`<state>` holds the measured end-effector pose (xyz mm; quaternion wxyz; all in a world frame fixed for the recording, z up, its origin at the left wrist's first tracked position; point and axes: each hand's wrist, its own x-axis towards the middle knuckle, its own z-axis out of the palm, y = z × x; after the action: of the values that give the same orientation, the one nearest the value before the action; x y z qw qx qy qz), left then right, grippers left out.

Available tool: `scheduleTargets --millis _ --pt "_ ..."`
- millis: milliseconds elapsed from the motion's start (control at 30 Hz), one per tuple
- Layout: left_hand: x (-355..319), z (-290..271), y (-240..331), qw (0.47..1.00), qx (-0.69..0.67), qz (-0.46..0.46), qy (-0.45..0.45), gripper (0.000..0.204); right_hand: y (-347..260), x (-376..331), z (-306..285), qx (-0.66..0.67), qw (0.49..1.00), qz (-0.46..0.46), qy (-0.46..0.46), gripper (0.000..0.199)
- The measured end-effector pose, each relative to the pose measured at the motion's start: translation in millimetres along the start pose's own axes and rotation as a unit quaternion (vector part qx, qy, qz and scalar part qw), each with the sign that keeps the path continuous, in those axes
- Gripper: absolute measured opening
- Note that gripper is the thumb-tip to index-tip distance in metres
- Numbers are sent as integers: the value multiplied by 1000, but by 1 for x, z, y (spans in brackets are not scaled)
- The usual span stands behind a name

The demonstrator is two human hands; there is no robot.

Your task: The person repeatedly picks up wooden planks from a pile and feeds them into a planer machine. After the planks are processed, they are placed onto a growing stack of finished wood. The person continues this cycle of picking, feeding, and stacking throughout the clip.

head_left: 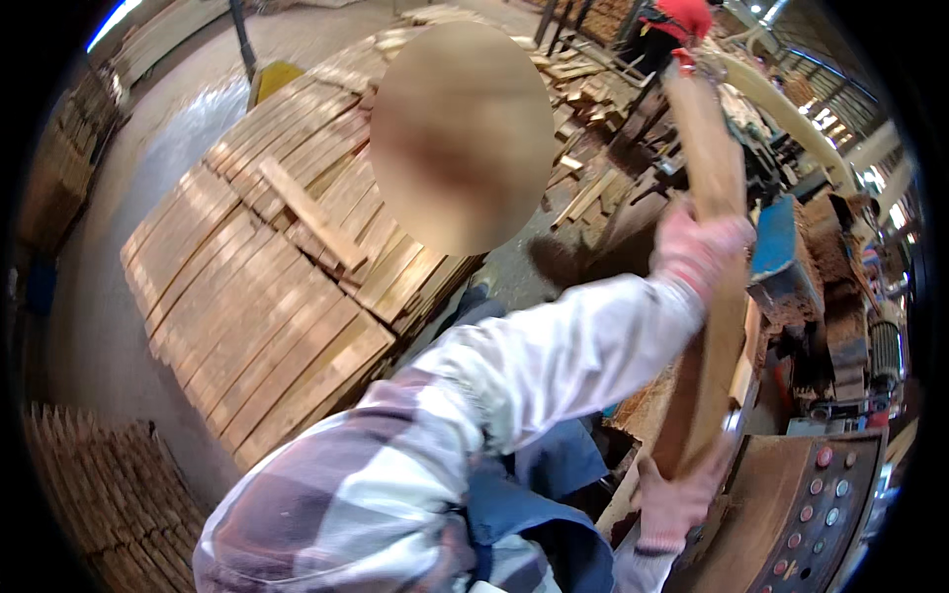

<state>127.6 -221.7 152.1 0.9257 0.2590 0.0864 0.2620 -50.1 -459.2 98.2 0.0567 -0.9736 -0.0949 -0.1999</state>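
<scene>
A long wooden plank (716, 163) slants through the right side of the view, from the far machinery down to its near end. My left hand (700, 245), in a pale pinkish work glove, reaches across and grips the plank near its middle. At the near end my right hand (677, 502), gloved alike, is closed round the lower end; its fingers are partly hidden and smeared. More lumber shows beneath the plank beside the machine.
Wide stacks of planks (267, 326) stand at left, one loose board (312, 214) lying on top. A control panel (811, 514) with several round buttons sits at lower right, below a blue machine part (776, 237). Another person in red (682, 17) stands at the far end.
</scene>
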Motion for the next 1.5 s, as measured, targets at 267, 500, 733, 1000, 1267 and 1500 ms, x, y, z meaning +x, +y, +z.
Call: scheduleTargets --millis 267,500,733,1000,1267,1500 --pt "-112 -27 -109 922 255 -219 -191 78 105 -155 -4 -147 958 232 -86 86" --pt "55 -269 18 626 761 -47 165 82 130 -215 -7 -223 943 225 -101 75" --pt "62 -527 221 241 830 -153 480 121 157 -133 16 -189 951 244 22 77" --pt "55 -560 264 320 734 -203 564 86 178 97 115 40 965 192 173 81" --pt "-213 -513 256 385 880 -34 277 86 128 4 78 -5 980 192 60 70" --pt "-377 -509 194 324 921 -203 76 107 164 -270 -28 -258 960 86 -72 55"
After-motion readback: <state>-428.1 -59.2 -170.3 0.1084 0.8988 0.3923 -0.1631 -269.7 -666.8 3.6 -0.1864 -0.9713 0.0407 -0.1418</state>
